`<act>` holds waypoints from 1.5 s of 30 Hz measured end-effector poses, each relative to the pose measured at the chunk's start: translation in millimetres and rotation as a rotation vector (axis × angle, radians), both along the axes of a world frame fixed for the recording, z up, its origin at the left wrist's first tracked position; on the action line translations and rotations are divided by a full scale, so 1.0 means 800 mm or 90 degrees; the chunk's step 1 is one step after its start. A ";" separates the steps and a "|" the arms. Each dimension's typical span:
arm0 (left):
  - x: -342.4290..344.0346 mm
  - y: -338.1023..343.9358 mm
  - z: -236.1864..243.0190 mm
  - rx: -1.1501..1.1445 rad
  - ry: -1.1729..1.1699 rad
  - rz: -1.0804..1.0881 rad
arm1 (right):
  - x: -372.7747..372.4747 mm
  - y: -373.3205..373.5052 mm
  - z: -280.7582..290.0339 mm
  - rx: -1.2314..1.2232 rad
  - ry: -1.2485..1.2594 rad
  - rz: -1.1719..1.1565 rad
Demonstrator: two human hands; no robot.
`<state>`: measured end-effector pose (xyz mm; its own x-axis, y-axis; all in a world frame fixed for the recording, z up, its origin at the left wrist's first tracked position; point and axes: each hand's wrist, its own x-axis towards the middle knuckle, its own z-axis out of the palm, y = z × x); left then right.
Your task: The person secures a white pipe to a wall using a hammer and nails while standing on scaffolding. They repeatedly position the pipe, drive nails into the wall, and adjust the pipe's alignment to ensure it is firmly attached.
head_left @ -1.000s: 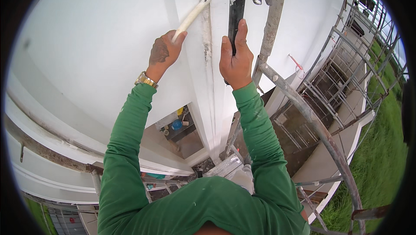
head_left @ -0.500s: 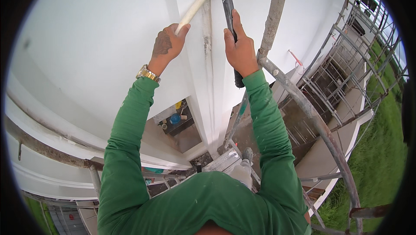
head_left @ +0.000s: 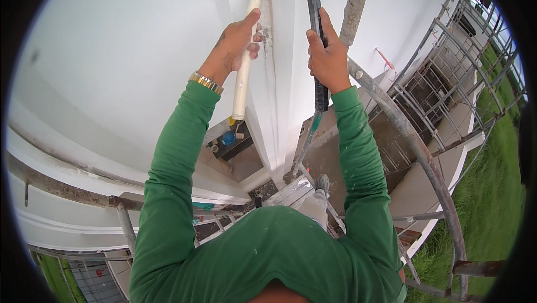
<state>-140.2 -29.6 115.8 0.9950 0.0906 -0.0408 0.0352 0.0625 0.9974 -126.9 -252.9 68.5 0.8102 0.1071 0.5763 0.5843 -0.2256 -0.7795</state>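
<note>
My left hand (head_left: 238, 46) is closed around a cream-coloured round stick (head_left: 244, 82). The stick stands nearly upright in front of the white wall, its lower end showing below my wrist and its top reaching the upper edge of the view. What its tip touches, I cannot make out. In my right hand (head_left: 329, 60) is a claw hammer (head_left: 314, 9) with a black handle, gripped along the lower half. The hammer's dark metal head points up, to the right of the stick and apart from it. Behind the stick a rough grey vertical strip (head_left: 268, 40) runs down the wall.
A scaffold pipe (head_left: 405, 127) curves close by my right arm, and another pipe (head_left: 67, 194) crosses at the left. My foot (head_left: 322, 183) is near a plank (head_left: 288, 192) far below. Through a wall opening, a blue round object (head_left: 228, 138) shows. Grass (head_left: 486, 208) lies at the right.
My left hand has turned and moved right; the stick is now more upright, with its lower end in view. The hammer has moved right, away from the stick's tip.
</note>
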 end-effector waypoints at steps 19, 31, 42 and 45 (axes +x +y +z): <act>-0.173 0.060 -0.178 0.317 0.068 0.039 | -0.017 -0.243 -0.084 0.096 0.099 -0.340; -0.284 0.036 -0.382 0.262 0.318 0.105 | -0.024 -0.202 -0.073 -0.235 0.085 -0.601; -0.279 0.031 -0.365 0.303 0.376 0.018 | -0.033 -0.188 -0.077 -0.305 0.078 -0.576; -0.285 0.050 -0.372 0.383 0.441 -0.047 | -0.027 -0.193 -0.080 -0.318 0.064 -0.577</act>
